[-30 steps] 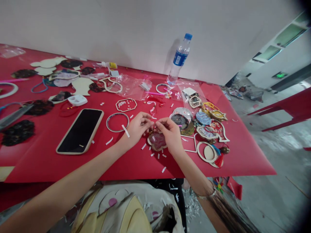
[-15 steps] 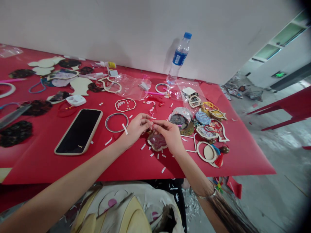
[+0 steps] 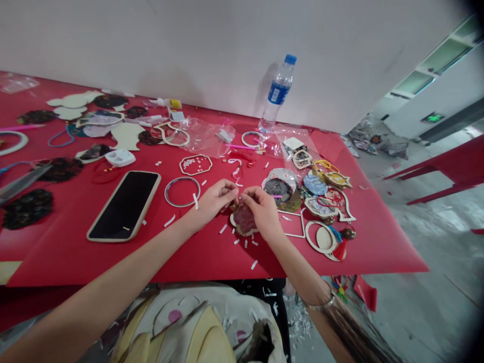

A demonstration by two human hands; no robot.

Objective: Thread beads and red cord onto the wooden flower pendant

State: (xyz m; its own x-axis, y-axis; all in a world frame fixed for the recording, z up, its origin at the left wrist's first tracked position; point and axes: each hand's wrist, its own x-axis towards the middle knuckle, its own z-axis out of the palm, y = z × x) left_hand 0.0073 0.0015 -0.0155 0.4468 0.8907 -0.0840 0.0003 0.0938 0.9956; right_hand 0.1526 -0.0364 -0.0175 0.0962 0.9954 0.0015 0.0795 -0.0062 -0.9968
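Observation:
Both of my hands work close together over the near middle of the red table. My left hand (image 3: pixel 219 199) has its thumb and fingertips pinched together at the top edge of a scalloped ornament (image 3: pixel 245 222) with a marbled purple-red face and pale rim. Just to the right, my right hand (image 3: pixel 264 209) also pinches with thumb and forefinger, covering the ornament's right side. Whatever small piece lies between the fingertips is too small to make out. White paper strips (image 3: pixel 223 229) are scattered around the ornament, and one sticks to my left wrist.
A phone (image 3: pixel 124 206) and a round ring (image 3: pixel 182 191) lie left. Beyond are a bead-filled frame (image 3: pixel 195 165) and an upright water bottle (image 3: pixel 278 93). Finished-looking ornaments and a red tassel (image 3: pixel 340 249) crowd the right; dark patches and wooden shapes (image 3: pixel 126 135) fill the left.
My hands have drawn slightly apart at the fingertips, the right one shifting a little to the right. More of the ornament's upper part shows between them.

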